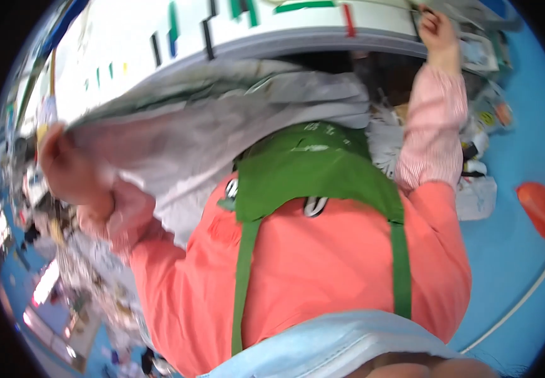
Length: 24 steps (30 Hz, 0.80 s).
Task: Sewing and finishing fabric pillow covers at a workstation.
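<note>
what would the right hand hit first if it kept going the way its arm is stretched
The right hand reaches up and away, fingers curled. Straight on, it would most likely first meet the rim of the white table and the clutter right beside it. Depth is hard to judge here, so this is a guess.

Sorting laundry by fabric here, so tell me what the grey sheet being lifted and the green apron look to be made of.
The grey crumpled sheet, gripped by the left hand, looks like thin woven cloth with a matt finish: it sags and creases in soft folds, though motion blur leaves the weave unclear. The green bib apron looks like a sturdier matt fabric, perhaps cotton or a blend: it lies flat with stitched straps and no shine.
</note>
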{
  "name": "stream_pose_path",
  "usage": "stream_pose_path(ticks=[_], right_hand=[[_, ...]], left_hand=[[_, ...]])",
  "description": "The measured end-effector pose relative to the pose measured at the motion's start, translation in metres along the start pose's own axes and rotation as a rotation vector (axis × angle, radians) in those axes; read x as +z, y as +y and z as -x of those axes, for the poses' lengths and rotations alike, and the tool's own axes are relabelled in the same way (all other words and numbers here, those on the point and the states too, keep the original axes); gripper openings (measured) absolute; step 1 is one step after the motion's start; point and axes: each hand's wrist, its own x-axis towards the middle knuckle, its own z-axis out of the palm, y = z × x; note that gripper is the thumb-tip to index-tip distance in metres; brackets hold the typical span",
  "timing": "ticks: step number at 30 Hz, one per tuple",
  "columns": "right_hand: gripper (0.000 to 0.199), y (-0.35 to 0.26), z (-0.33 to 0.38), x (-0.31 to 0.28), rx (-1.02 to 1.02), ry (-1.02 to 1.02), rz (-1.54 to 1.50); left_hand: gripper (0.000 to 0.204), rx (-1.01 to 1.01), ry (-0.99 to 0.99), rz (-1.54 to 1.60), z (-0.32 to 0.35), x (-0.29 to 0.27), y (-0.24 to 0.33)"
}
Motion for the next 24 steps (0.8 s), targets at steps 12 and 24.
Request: stream_pose_path(ticks=[12,24], right_hand=[[0.018,0.213,0.210,0.244,-0.093,-0.625,0.826],[0.018,0.253,0.167,0.185,-0.141,-0.900,1.274]], left_hand=[[0.009,0.055,0.075,0.152,-0.011,-0.003,0.023],[0.009,0.063,0.069,0.198,-0.013,-0.010,0.027]])
